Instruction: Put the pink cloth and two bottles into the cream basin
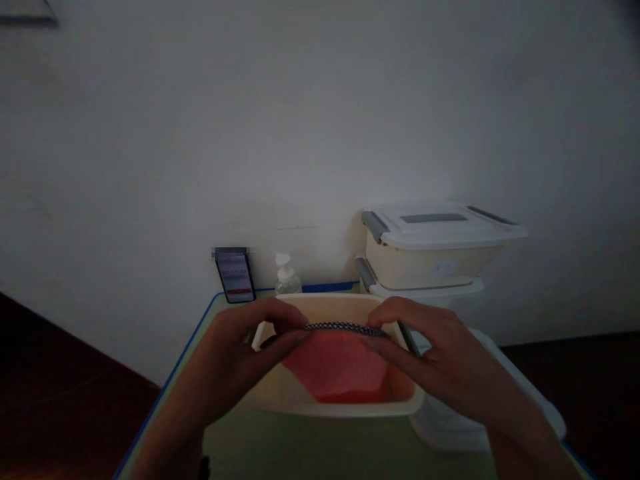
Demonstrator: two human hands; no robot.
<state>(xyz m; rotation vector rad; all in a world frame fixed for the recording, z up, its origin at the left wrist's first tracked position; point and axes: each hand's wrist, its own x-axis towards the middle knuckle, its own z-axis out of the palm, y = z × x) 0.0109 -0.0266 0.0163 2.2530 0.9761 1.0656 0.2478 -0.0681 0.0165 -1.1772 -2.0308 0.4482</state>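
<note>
Both of my hands hold up a red cloth (337,367) with a dark patterned top edge, over an open cream plastic bin (345,405). My left hand (250,340) pinches the left end of that edge, fingers closed. At the right end my right hand (425,347) pinches it the same way. The cloth hangs down into the bin between the two hands.
The bin stands on a green table with a blue edge (165,387). A phone (235,275) leans on the white wall, beside a pump bottle (287,275). Two lidded cream boxes (430,250) are stacked at the right, with a white lid (520,393) below them.
</note>
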